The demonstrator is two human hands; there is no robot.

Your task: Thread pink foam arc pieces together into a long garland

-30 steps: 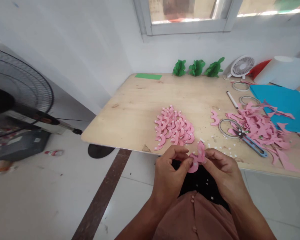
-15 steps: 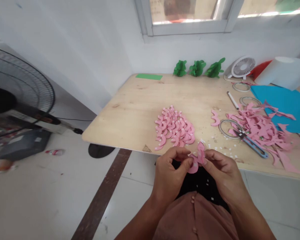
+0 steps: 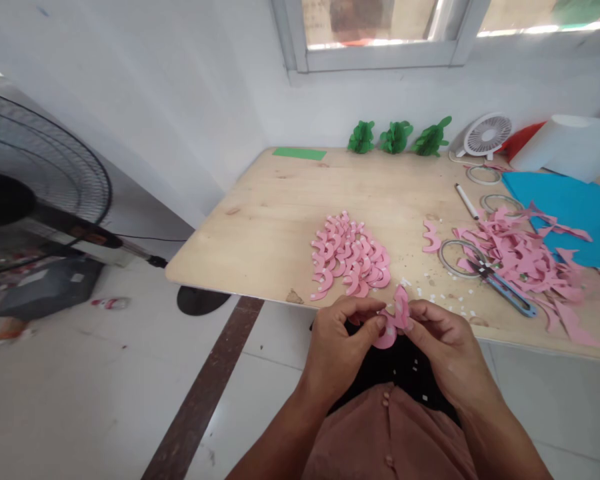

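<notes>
Between my hands, just off the table's front edge, is a curved pink paper cutout (image 3: pixel 386 338) with small white squares on it. My left hand (image 3: pixel 347 340) pinches its left part between thumb and fingers. With thumb and fingertips, my right hand (image 3: pixel 440 340) grips the upright, folded right part. Beyond my left hand lies a heap of similar pink paper pieces (image 3: pixel 347 257), many bearing white squares. A single wavy pink cutout (image 3: pixel 431 237) rests on the table to the right of the heap.
On the wooden table (image 3: pixel 260 213), pink scraps (image 3: pixel 535 257), blue-handled snips (image 3: pixel 510 293), tape rings (image 3: pixel 460 258) and a marker (image 3: pixel 466 200) lie at right. Green paper shapes (image 3: pixel 396 137) and a small white fan (image 3: pixel 487 135) stand along the wall. A large fan (image 3: pixel 40 207) stands left.
Both hands keep their pinch on the pink cutout. Its folded right part has tilted slightly, and the left hand's fingers have shifted a little to the right.
</notes>
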